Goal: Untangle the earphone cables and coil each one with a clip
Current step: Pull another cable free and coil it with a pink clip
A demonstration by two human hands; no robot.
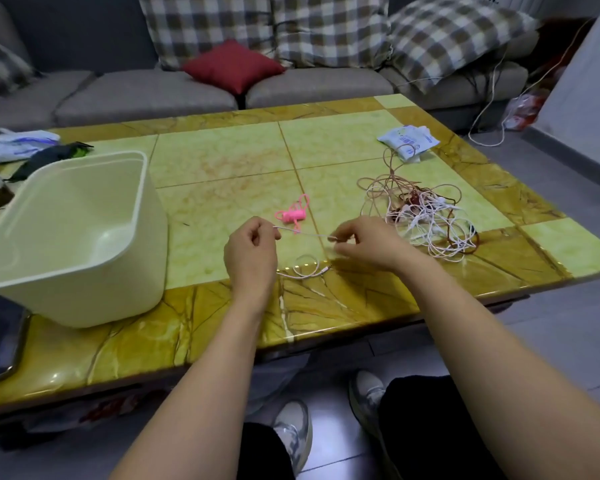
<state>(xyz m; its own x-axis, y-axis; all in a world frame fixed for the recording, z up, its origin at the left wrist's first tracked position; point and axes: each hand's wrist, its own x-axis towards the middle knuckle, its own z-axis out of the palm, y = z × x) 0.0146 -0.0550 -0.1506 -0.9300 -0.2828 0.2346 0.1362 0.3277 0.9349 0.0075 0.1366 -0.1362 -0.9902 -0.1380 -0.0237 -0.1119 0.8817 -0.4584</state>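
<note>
The left hand is pinching a white earphone cable between thumb and curled fingers, above the near middle of the tabletop. The right hand is pinching the same cable further to the right, also with curled fingers. The section between the two hands is running taut and almost level. The rest of this cable is lying in a loose loop on the tabletop between the two wrists, and its jack plug is resting at the edge of the amber border.

A pink clip is lying on the tabletop just beyond the held section, touching neither hand. A tangle of earphone cables in white, pale pink and dark red is lying to the right of the right hand, near the right edge.

A white plastic bin is standing on the near left of the tabletop, tilted in this wide-angle view. A tissue packet is lying at the far right, beyond the tangle. A red cushion is resting on the grey sofa behind.
</note>
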